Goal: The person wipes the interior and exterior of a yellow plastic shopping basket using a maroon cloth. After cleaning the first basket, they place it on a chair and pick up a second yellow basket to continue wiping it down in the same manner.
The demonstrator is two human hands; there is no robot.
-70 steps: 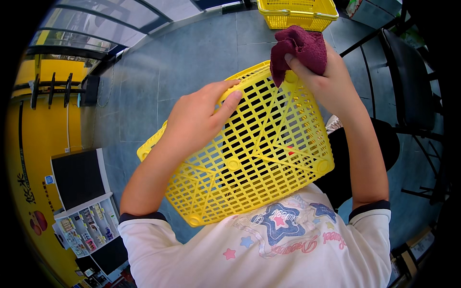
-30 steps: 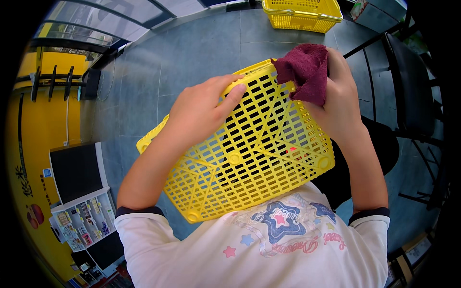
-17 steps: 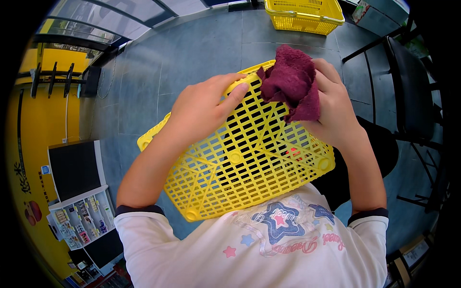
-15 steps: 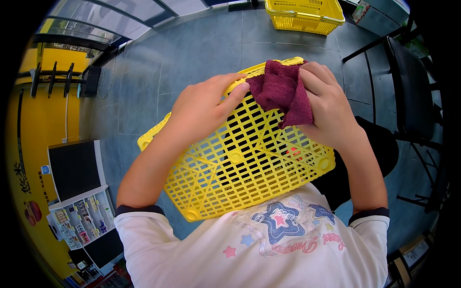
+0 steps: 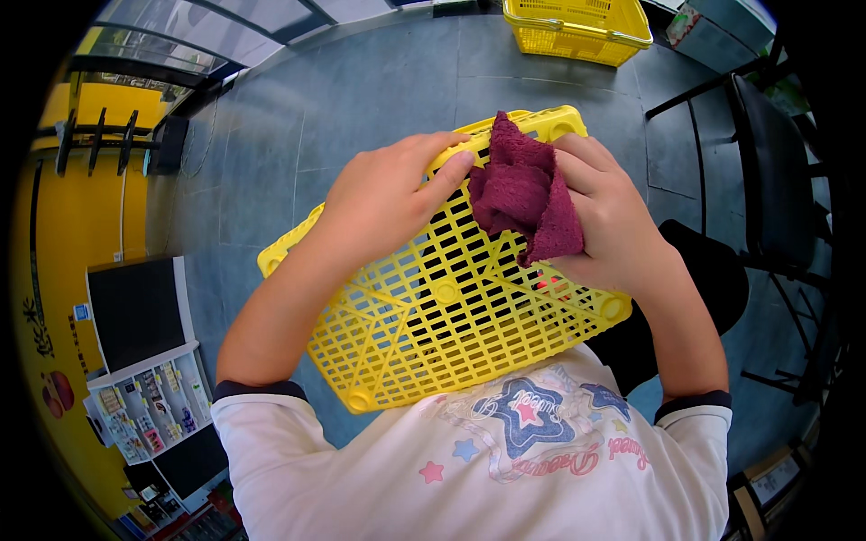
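A yellow plastic shopping basket (image 5: pixel 445 290) leans against my body, its slotted bottom turned up toward me. My left hand (image 5: pixel 383 194) grips its far edge, with the thumb on the slotted bottom and the fingers over the rim. A bunched maroon cloth (image 5: pixel 523 194) is in my right hand (image 5: pixel 609 212), whose fingers are closed round its right side. The cloth lies against the basket near its far right corner. My right fingertips are partly hidden behind the cloth.
A second yellow basket (image 5: pixel 577 32) stands on the grey tiled floor (image 5: pixel 379 90) ahead. Black chairs (image 5: pixel 780 171) line the right side. To the left are a white display shelf (image 5: pixel 153 406) and a yellow wall (image 5: pixel 54 270). Glass panes (image 5: pixel 234 32) rise at the far left.
My right hand has drawn the cloth slightly nearer to me along the basket, baring the far right corner. The left hand keeps its grip on the edge.
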